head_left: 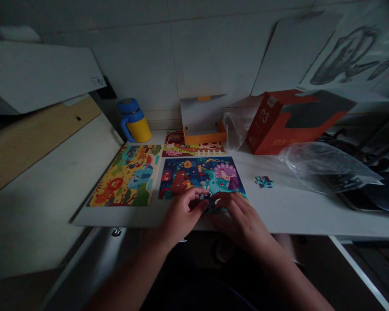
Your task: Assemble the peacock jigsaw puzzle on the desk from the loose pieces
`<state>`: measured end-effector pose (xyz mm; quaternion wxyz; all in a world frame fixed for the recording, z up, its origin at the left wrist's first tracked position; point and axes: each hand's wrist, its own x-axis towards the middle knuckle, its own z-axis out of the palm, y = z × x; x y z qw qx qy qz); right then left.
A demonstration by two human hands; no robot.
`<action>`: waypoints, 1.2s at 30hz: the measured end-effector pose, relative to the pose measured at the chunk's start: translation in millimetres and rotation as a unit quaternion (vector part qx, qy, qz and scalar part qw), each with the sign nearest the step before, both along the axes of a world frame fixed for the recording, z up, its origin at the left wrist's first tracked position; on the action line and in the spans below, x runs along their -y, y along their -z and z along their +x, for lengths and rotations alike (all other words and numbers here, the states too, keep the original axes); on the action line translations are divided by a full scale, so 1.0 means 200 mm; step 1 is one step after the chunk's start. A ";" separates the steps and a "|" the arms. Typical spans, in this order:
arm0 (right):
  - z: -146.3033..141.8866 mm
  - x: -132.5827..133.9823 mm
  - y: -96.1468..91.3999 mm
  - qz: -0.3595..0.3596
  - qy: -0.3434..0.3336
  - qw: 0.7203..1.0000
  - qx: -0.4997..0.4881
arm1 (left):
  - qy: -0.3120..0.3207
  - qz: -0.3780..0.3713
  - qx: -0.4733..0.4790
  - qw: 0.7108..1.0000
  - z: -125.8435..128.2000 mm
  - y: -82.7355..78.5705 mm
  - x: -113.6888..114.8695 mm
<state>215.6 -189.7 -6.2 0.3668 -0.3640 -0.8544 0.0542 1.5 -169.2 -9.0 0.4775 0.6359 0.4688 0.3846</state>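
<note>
Both hands meet at the near edge of a dark blue jigsaw puzzle (188,166) with colourful animals. My left hand (183,214) has its thumb and forefinger closed on a small dark teal puzzle piece (210,209). From the other side, the curled fingers of my right hand (241,216) close on the same piece. The fingers partly hide it and the puzzle's lower edge. To the right lies a loose cluster of joined blue-and-red puzzle pieces (264,182), apart from both hands.
A yellow animal puzzle (126,175) lies left, and a farm puzzle (175,149) sits behind, partly under an open orange-edged box (204,137). A blue-and-yellow flask (136,123) stands at the back. Rightward are an orange box (266,125) and a clear plastic bag (324,166) on the white table (288,216).
</note>
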 end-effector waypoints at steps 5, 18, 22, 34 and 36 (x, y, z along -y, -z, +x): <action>0.10 -0.08 0.02 -0.009 0.077 0.993 0.084 | -0.140 -0.072 0.028 0.987 -0.27 0.06 0.11; 0.55 -0.24 0.19 -0.070 0.419 0.895 0.136 | -0.195 -0.016 -0.125 0.973 -0.59 0.10 0.05; 0.56 -0.24 0.18 -0.103 0.421 0.890 0.142 | -0.182 0.005 -0.167 0.969 -0.59 0.10 0.03; 0.69 -0.27 0.21 -0.147 0.363 0.915 0.102 | -0.157 0.148 -0.308 0.927 -0.55 0.01 0.09; 0.70 -0.26 0.22 -0.152 0.341 0.923 0.089 | -0.132 0.185 -0.315 0.922 -0.55 0.02 0.10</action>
